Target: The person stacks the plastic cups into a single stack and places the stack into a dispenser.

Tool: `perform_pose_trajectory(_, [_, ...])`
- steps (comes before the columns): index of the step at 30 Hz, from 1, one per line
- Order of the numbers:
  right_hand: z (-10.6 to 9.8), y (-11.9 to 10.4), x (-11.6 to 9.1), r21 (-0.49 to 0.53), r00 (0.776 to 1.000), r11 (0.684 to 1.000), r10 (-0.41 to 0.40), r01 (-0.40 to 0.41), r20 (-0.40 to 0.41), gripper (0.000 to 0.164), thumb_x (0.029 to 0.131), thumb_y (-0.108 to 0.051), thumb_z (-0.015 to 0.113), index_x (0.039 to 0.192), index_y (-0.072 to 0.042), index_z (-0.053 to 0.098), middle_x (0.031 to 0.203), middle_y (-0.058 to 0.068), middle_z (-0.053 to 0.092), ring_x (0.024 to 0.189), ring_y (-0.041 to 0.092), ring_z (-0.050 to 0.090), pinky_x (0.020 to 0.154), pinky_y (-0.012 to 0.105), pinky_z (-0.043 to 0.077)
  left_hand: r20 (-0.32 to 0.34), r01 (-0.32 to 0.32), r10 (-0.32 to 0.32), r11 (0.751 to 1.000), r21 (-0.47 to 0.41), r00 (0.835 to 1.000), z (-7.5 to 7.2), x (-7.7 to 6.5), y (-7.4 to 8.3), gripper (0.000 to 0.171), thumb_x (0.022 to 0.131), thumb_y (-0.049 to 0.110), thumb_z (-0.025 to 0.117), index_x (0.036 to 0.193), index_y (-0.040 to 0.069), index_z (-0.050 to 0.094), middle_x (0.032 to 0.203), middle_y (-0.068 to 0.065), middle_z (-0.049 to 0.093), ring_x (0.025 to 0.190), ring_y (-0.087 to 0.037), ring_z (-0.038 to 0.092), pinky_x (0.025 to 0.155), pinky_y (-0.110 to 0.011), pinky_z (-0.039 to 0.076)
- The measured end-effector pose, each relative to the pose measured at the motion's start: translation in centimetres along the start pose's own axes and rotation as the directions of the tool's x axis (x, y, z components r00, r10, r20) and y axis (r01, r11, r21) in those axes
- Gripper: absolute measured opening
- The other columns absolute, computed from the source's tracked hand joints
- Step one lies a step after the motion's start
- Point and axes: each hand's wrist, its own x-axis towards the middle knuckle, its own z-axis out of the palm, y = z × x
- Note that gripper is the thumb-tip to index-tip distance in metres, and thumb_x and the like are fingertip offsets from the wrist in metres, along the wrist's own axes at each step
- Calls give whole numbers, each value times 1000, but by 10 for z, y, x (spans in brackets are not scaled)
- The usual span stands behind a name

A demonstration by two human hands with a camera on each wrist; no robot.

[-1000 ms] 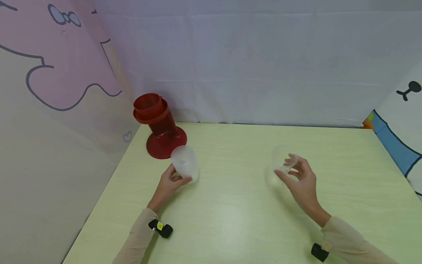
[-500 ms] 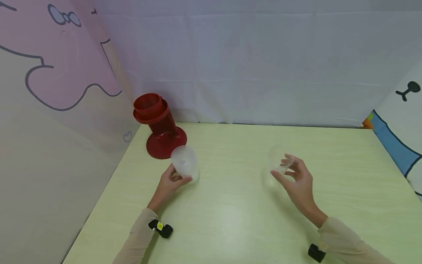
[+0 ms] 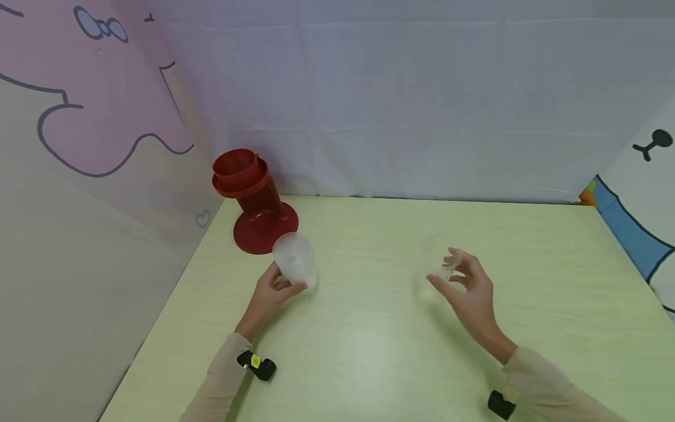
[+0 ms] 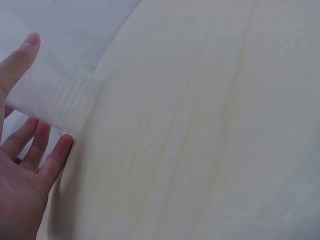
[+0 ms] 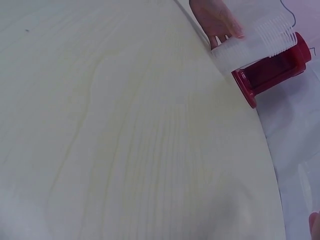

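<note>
A stack of nested clear plastic cups (image 3: 293,258) is held in my left hand (image 3: 268,298), thumb on one side and fingers on the other. The left wrist view shows the ribbed rims of the stack (image 4: 60,95) between that thumb and fingers. Over the right half of the table, my right hand (image 3: 471,296) grips a single clear plastic cup (image 3: 434,261), faint against the tabletop. Only a fingertip of the right hand (image 5: 315,226) shows in the right wrist view. Just behind the stack stands a red plastic cylinder on a round base (image 3: 258,202).
The pale wood-grain table (image 3: 369,346) reaches back to a white cloth wall (image 3: 401,105). Printed cartoon panels flank it, the left one (image 3: 116,117) close to the red cylinder. Black cameras are strapped at both wrists.
My right hand has drifted left across the table with its cup, toward the stack. The left hand, the stack and the red cylinder have stayed in place.
</note>
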Motion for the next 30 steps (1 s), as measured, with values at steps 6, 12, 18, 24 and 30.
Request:
perform_pose_trajectory(6, [3, 0, 1, 12, 1000, 1000, 1, -1, -3, 54, 77, 6, 74, 125, 4, 51, 110, -5, 56, 97, 18, 58, 79, 23, 50, -17, -10, 10, 1000, 3, 1000, 0, 1, -6, 77, 74, 38, 80, 139, 34, 38, 134, 1, 48, 108, -26, 59, 94, -42, 48])
perform_pose_trajectory(12, [8, 0, 1, 45, 1000, 999, -8, 8, -4, 52, 76, 7, 74, 122, 4, 52, 113, 0, 57, 97, 19, 58, 78, 22, 50, -29, -20, 21, 1000, 10, 999, 0, 1, -7, 77, 74, 39, 79, 139, 35, 38, 133, 3, 48, 107, -25, 60, 92, -41, 49])
perform_pose_trajectory(18, [15, -2, 1, 67, 1000, 998, -18, 19, -3, 52, 75, 7, 74, 122, 4, 53, 112, 2, 57, 94, 19, 58, 77, 22, 50, -32, -24, 24, 1000, 9, 999, 1, 2, -8, 77, 74, 38, 80, 139, 33, 38, 134, 2, 48, 108, -25, 59, 92, -41, 49])
perform_pose_trajectory(24, [22, -4, 2, 83, 999, 996, -34, 34, -5, 52, 75, 7, 74, 122, 5, 53, 107, 4, 59, 93, 23, 59, 77, 25, 50, -26, -29, 30, 999, 14, 999, 1, 1, -7, 77, 76, 36, 79, 140, 30, 38, 134, -1, 48, 106, -26, 60, 91, -40, 50])
perform_pose_trajectory(30, [25, -5, 2, 77, 999, 996, -40, 40, 2, 53, 75, 8, 74, 123, 4, 53, 108, 8, 59, 93, 15, 59, 77, 25, 50, -25, -20, 21, 1000, 10, 999, 0, 2, -8, 78, 74, 38, 80, 139, 32, 38, 133, 0, 48, 105, -25, 61, 91, -38, 50])
